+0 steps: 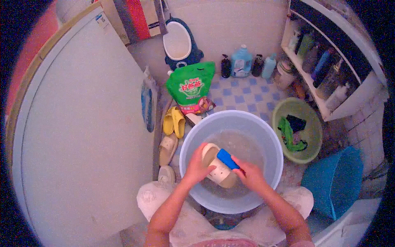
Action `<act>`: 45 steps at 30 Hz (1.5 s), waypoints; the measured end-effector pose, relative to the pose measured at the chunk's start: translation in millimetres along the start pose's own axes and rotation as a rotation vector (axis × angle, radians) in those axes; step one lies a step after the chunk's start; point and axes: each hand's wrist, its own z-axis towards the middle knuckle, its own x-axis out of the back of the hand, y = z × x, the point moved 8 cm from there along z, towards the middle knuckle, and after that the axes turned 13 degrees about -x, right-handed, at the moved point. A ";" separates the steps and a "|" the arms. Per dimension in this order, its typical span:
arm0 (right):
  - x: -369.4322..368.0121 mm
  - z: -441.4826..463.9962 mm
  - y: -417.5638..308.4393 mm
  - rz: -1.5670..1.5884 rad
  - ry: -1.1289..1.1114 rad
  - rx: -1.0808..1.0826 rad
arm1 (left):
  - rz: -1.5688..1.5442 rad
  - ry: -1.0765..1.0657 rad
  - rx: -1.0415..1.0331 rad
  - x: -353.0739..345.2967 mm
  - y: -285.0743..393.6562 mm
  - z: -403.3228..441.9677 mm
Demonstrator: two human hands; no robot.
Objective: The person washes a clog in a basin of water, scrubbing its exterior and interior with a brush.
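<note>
Over a large pale blue basin [188,191] of murky water, my left hand [198,165] grips a beige slipper [220,173] by its side, thumb on the upper. My right hand [250,175] is closed round a blue brush [227,159], which lies against the slipper near its foot opening. The slipper is tilted, its lower end close to the water. Whether the bristles touch the slipper is hidden under the brush.
Left of the basin stand yellow slippers [178,122], more beige shoes [168,149] and a green detergent pouch [190,87]. A green basin [314,144] with clothes and a blue bucket [317,181] are right. Bottles [241,62] line the back wall.
</note>
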 end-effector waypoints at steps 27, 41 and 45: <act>-13.9 -0.5 15.1 0.029 -0.082 -0.165 | 0.029 0.029 0.019 4.6 -22.1 1.8; 3.6 4.2 10.2 -0.054 -0.021 -0.138 | 0.239 0.214 0.120 34.7 -22.9 4.9; 11.7 5.3 4.2 -0.061 0.022 -0.140 | 0.249 0.222 0.150 32.9 -22.0 4.7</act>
